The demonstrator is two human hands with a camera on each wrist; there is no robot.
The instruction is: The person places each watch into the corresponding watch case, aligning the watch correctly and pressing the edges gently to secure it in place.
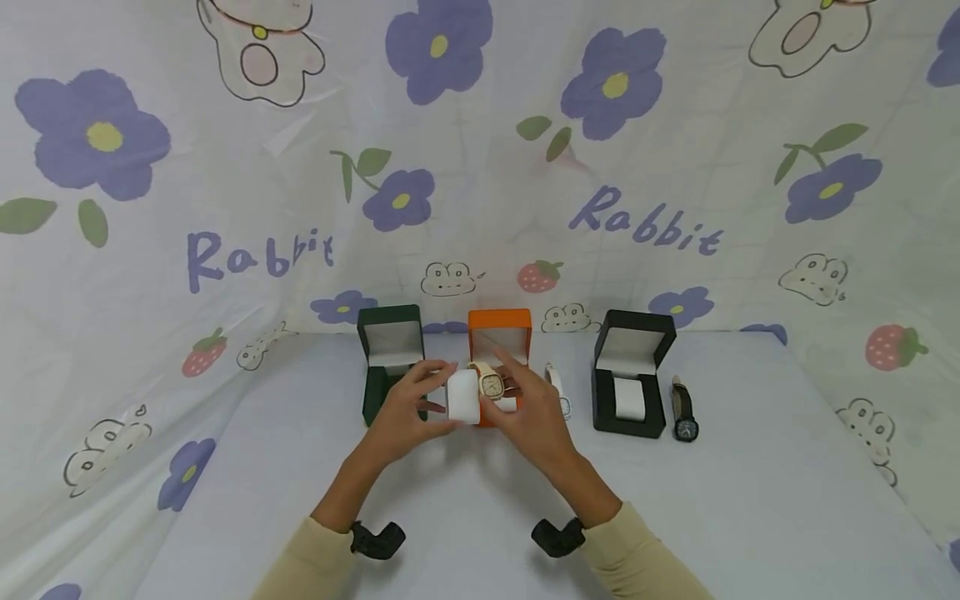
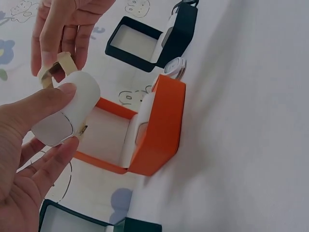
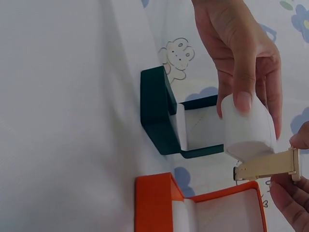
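My left hand (image 1: 399, 421) pinches a white watch cushion (image 1: 462, 397) between thumb and fingers, above the table in front of the orange box. Beside it, my right hand (image 1: 538, 418) holds a gold-faced wristwatch (image 1: 491, 385) with a cream strap (image 3: 268, 165), thumb and fingertips at the case. In the right wrist view the strap's free end lies against the cushion's lower end; whether it goes round the cushion is unclear. The open orange watch box (image 2: 166, 130) stands just behind the hands, partly hidden by them in the head view.
An open green watch box (image 1: 390, 315) stands left, partly behind my left hand. To the right are a white watch (image 1: 564, 406), an open black watch box (image 1: 606, 407) with a white cushion (image 1: 629, 398), and a dark watch (image 1: 685, 427). A patterned cloth (image 1: 465, 225) hangs behind.
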